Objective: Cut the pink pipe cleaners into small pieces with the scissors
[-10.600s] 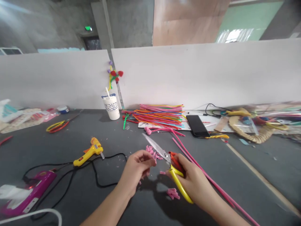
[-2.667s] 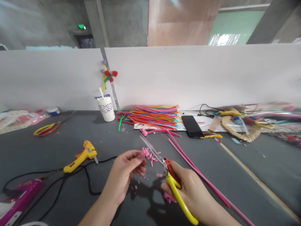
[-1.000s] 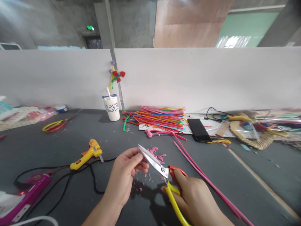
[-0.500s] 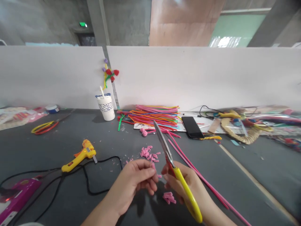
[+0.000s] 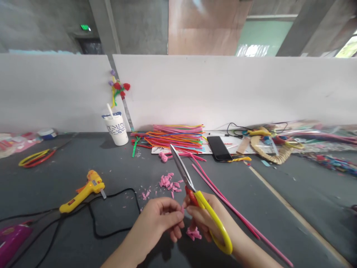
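Note:
My right hand [image 5: 213,208] is closed on scissors [image 5: 182,168] with yellow and red handles, their blades together and aimed up and away. My left hand [image 5: 164,216] pinches a small pink piece of pipe cleaner [image 5: 182,209] between thumb and forefinger. The fingertips of my right hand are at that piece too; whether they touch it I cannot tell. Behind my hands lies a loose heap of cut pink pieces [image 5: 166,181]. A smaller cluster of pink pieces [image 5: 193,233] is just below my right fingers, partly hidden. Long pink pipe cleaners [image 5: 223,197] stretch past my right hand.
On the left sit a yellow glue gun [image 5: 83,193] with black cord, a purple power strip [image 5: 15,242] and another pair of scissors [image 5: 37,158]. Farther back are a white cup [image 5: 117,130], bundled coloured pipe cleaners [image 5: 178,137], a phone [image 5: 219,149] and a woven ring [image 5: 270,154].
My right hand has come in to my left, so their fingertips now meet near the small pink piece. The view has shifted slightly right.

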A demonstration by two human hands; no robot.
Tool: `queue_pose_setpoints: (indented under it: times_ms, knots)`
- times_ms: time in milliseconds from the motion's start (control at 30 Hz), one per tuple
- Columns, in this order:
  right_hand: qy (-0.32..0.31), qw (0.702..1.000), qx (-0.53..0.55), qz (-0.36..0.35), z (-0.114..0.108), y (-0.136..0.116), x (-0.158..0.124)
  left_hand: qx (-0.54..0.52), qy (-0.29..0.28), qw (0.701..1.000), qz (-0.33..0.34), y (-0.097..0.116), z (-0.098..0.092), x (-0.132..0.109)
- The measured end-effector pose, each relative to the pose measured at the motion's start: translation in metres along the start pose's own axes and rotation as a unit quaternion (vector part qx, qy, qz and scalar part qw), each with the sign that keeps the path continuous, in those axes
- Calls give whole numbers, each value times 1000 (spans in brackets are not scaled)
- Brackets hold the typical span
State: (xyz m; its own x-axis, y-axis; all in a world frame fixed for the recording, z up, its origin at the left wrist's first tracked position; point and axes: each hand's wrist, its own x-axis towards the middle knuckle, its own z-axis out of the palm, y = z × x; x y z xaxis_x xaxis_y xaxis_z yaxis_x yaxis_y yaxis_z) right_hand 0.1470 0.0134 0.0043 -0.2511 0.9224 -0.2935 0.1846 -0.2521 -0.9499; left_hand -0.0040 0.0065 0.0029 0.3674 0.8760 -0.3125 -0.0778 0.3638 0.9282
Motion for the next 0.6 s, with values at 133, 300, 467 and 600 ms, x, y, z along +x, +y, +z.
queue_pose_setpoints:
  times_ms: [133, 300, 467, 600]
  knots:
    - [-18, 1000, -7, -7, 0, 1, -3, -35, -24, 999, -28, 6, -2, -2]
    - [-33, 999, -19, -9, 1, 1, -5, -38, -44, 997, -45, 5, 1, -4]
    - [2, 1000, -30, -5, 2, -3, -6, 22, 3, 1000, 1, 4, 5, -2]
    - [24, 999, -44, -7, 3, -6, -7, 48, 25, 998, 13, -1, 7, 1]
